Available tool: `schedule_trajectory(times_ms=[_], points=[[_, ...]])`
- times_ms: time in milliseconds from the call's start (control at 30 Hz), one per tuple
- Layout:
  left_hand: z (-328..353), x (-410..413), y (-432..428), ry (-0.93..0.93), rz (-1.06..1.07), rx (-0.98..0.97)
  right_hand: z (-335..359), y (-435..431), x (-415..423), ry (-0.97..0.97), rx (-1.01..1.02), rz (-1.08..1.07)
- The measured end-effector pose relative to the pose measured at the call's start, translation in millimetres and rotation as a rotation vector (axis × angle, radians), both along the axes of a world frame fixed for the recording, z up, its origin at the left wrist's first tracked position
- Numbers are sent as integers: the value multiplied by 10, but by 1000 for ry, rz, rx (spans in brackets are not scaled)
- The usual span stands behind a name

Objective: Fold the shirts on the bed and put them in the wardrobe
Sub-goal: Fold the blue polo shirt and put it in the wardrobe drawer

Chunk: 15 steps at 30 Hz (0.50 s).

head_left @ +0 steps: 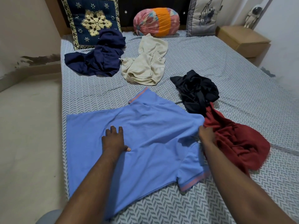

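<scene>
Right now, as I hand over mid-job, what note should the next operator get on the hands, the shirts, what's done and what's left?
Left hand: open, pressing flat on the blue shirt.
Right hand: grips that shirt's right edge.
Blue shirt: spread on the bed, not yet folded.
Red shirt, black shirt, cream shirt and navy shirt: crumpled on the bed.
Done: nothing folded.
Left: fold all five and put them in the wardrobe, which is out of view.

The bed sheet (218,65) was grey-white herringbone. Shirts: a blue shirt (150,131), red shirt (239,139), black shirt (197,89), cream shirt (145,65), navy shirt (97,60).
</scene>
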<state>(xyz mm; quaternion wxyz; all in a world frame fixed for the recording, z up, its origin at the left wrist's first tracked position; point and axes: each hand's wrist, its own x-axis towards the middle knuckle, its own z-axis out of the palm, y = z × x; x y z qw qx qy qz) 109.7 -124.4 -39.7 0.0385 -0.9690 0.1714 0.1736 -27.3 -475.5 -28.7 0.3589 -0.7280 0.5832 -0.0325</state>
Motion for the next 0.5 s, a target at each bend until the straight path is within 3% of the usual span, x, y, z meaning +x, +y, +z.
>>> schedule_trajectory(times_ms=[133, 233, 333, 433, 500], points=[[-80, -410, 204, -198, -91, -89, -52, 283, -350, 242, -105, 250], [-86, -750, 319, -275, -154, -187, 127, 292, -520, 122, -133, 160], [14, -1032, 399, -172, -172, -247, 236, 227, -667, 34, -82, 46], [7, -1274, 554, -69, -217, -241, 19, 232, -890, 224, 90, 256], [11, -1409, 682, -55, -282, -237, 12, 413, -1063, 321, 33, 417]])
